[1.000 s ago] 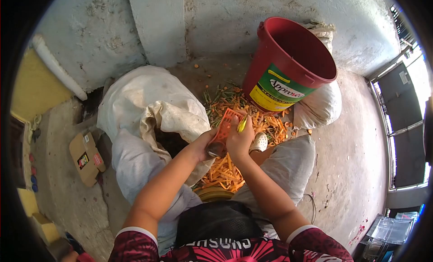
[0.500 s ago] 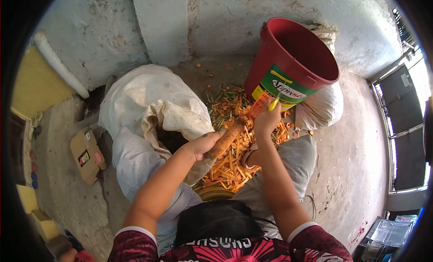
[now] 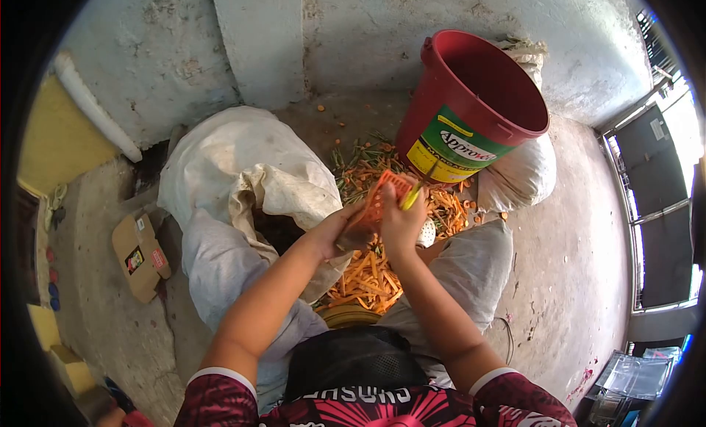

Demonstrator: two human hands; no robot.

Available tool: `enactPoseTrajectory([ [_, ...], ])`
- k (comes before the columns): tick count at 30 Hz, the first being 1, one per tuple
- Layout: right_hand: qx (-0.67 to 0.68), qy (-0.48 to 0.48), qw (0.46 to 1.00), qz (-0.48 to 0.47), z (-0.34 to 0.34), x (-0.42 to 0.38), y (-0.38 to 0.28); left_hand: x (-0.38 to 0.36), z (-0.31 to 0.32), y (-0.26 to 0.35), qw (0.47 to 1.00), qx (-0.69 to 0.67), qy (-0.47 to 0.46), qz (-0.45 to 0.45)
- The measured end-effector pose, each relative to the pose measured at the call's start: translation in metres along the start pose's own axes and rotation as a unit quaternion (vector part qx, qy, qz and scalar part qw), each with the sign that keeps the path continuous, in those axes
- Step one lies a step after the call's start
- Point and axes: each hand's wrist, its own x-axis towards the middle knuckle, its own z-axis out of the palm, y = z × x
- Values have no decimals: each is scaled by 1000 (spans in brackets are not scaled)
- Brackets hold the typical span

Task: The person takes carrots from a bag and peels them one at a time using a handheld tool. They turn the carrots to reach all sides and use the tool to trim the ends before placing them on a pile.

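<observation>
My left hand [image 3: 337, 232] is closed around a large carrot [image 3: 354, 240], partly hidden by the hand and the tool over it. In my right hand [image 3: 401, 225] is an orange plastic peeler [image 3: 384, 186] with holes in its body, lying along the carrot. A yellow-handled knife [image 3: 409, 198] sticks up from the same right hand, its thin blade pointing toward the bucket. Below both hands lies a pile of orange carrot peelings [image 3: 368, 281] between my legs.
A large red bucket [image 3: 471, 96] with a green and yellow label stands ahead on the right, a white sack [image 3: 518, 176] behind it. At left sits a big open white sack [image 3: 246, 144]. Flattened cardboard [image 3: 140, 254] lies on the floor. Green and orange scraps [image 3: 360, 170] cover the ground ahead.
My right hand has drawn the peeler back toward me and leftward along the carrot, close to my left hand. The knife came with it.
</observation>
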Motion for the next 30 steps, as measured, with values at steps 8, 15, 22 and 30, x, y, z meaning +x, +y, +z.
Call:
enactPoseTrajectory([
  [8, -59, 13, 998, -18, 7, -11, 18, 1, 1, -9, 996, -82, 18, 1],
  [15, -142, 61, 987, -51, 3, -1, 19, -4, 7, 4, 999, 31, -25, 0],
  [22, -163, 220, 961, -40, -39, 88, 76, -20, 22, -2, 992, 120, -17, -43],
  [30, -30, 149, 987, -42, -35, 76, 51, 0, -4, -5, 999, -19, -3, -38],
])
